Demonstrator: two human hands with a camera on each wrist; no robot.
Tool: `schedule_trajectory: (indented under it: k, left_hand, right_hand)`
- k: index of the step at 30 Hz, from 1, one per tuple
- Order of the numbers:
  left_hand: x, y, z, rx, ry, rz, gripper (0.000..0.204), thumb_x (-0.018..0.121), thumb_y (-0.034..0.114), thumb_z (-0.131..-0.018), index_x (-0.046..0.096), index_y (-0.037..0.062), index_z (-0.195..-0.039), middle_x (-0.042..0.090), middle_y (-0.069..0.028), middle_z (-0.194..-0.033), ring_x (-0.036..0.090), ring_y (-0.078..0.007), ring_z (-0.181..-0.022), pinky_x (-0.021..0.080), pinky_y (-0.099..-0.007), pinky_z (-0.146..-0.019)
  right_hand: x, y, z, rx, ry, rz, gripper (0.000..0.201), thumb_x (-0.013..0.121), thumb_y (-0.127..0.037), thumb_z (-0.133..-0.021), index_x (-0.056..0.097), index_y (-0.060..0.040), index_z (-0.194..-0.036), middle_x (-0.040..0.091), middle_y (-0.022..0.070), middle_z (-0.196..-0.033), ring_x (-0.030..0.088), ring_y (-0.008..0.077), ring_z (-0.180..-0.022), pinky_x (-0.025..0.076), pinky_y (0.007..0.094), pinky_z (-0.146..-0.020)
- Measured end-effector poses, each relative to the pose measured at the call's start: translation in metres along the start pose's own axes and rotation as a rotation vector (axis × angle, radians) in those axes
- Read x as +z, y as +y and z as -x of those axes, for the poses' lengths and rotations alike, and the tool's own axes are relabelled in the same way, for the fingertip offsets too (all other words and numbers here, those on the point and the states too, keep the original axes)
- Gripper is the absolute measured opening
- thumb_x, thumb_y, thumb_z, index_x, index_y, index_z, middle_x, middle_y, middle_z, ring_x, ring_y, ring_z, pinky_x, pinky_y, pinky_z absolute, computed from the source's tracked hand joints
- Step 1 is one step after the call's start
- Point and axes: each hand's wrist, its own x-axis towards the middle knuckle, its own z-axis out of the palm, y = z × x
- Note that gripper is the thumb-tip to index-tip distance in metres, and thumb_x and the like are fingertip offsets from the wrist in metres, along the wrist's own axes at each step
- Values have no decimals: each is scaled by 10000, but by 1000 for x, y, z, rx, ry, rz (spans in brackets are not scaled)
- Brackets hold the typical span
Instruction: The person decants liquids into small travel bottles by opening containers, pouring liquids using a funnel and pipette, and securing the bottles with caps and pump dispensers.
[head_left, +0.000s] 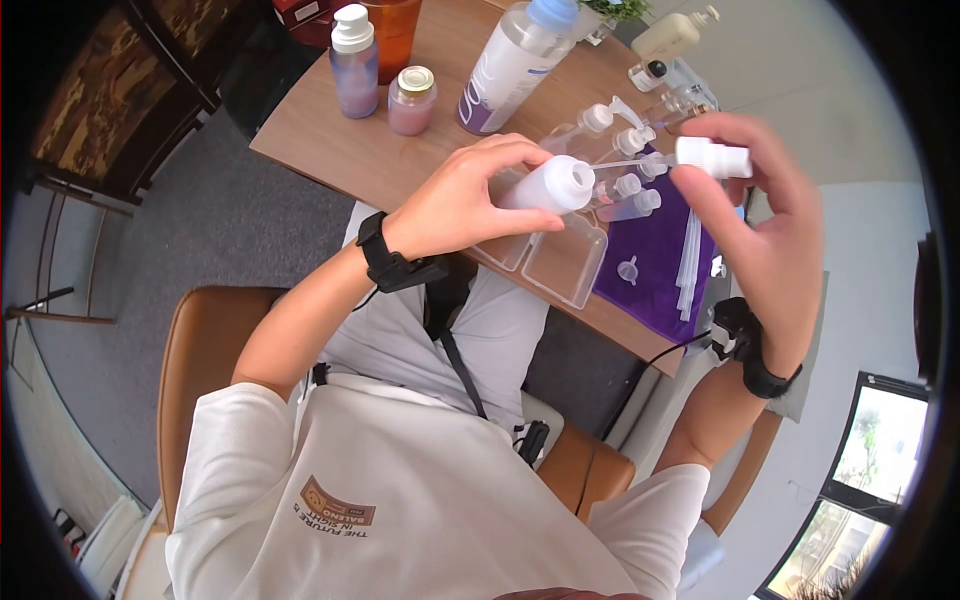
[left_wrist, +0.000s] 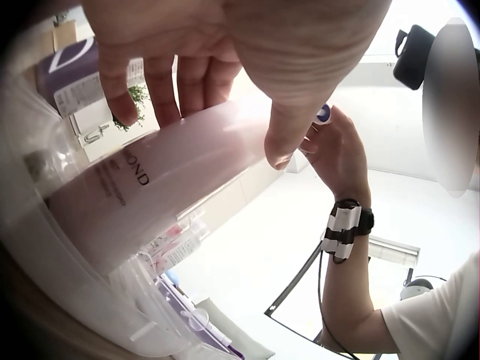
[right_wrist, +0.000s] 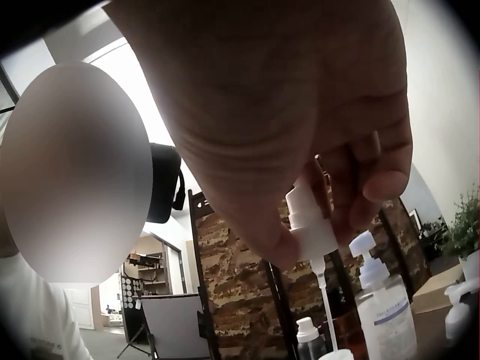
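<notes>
My left hand grips a pale pink bottle with dark lettering, thumb on one side and fingers on the other. Its open white mouth tilts toward the right in the head view. Between thumb and fingers, my right hand pinches a white pump head. A thin dip tube extends from the pump head, its far end right at the bottle's mouth in the head view. On the table behind stand several small clear bottles with white tops.
A clear plastic case lies near the table's front edge, beside a purple cloth bearing a small funnel and thin clear strips. Farther left are a large bottle, a pink jar and a pump bottle.
</notes>
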Motion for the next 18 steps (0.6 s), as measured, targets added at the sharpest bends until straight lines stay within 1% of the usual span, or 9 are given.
schedule_trajectory:
  k: [2, 6, 7, 8, 10, 11, 14, 15, 18]
  left_hand:
    - [2, -6, 0, 45, 28, -10, 537, 915, 318, -804, 703, 8, -1188, 717, -114, -1155, 671, -274, -1099, 515, -385, -983]
    - [2, -4, -1, 26, 24, -13, 533, 918, 311, -802, 703, 8, -1184, 718, -116, -1157, 671, -274, -1100, 514, -386, -986]
    - [2, -3, -1, 25, 24, -10, 532, 919, 310, -801, 703, 9, -1183, 718, -117, -1156, 671, -274, -1100, 514, -387, -986]
    - [1, -2, -1, 25, 23, -7, 532, 920, 309, -800, 704, 9, -1182, 718, -117, -1156, 672, -274, -1099, 514, -387, -986]
    - [0, 1, 0, -13, -1, -6, 511, 919, 227, -800, 693, 0, -1198, 711, -107, -1197, 656, -238, -1136, 485, -370, -1030]
    - [0, 2, 0, -30, -14, -4, 504, 918, 185, -800, 687, -5, -1206, 708, -102, -1218, 648, -220, -1154, 470, -361, -1051]
    - [-1, 2, -1, -22, -23, -12, 505, 919, 179, -797, 685, -4, -1206, 707, -99, -1227, 647, -218, -1153, 469, -360, -1054]
    - [0, 2, -1, -14, -13, -5, 504, 921, 208, -797, 691, 1, -1196, 709, -100, -1210, 655, -230, -1137, 480, -366, -1036]
    - [2, -1, -2, -1, 5, 6, 509, 926, 264, -796, 703, 11, -1177, 714, -97, -1179, 669, -251, -1109, 498, -374, -1005]
  right_hand:
    - [-10, 3, 5, 42, 20, 17, 272, 778, -102, -937, 716, -40, -1194, 705, -12, -1042, 612, 61, -869, 466, 217, -734]
    - [-26, 9, 18, 140, 58, -72, 306, 766, -109, -964, 702, -31, -1253, 696, -1, -1062, 630, 72, -935, 493, 233, -805]
    - [-24, 11, 22, 141, 146, -150, 261, 796, -105, -929, 731, -38, -1173, 713, -11, -1017, 597, 68, -859, 471, 230, -751]
    - [-27, 16, 25, 131, 166, -147, 260, 788, -97, -935, 727, -31, -1179, 711, 0, -1037, 609, 74, -881, 481, 232, -768]
    - [-37, 29, 36, 115, 209, -138, 258, 773, -81, -947, 720, -17, -1191, 708, 20, -1077, 632, 87, -926, 500, 236, -801]
    - [-44, 29, 42, 157, 177, -160, 271, 751, -73, -963, 710, -6, -1222, 698, 43, -1127, 645, 104, -965, 511, 240, -837]
    - [-53, 53, 67, 295, 250, -201, 300, 742, -59, -965, 699, -4, -1257, 695, 48, -1134, 652, 118, -982, 512, 243, -852]
    - [-52, 64, 77, 286, 286, -199, 298, 722, -87, -989, 694, -8, -1275, 692, 50, -1113, 626, 108, -919, 496, 240, -818]
    - [-46, 96, 115, 401, 361, -222, 300, 702, -135, -1016, 692, -10, -1288, 690, 45, -1074, 570, 87, -839, 467, 230, -760]
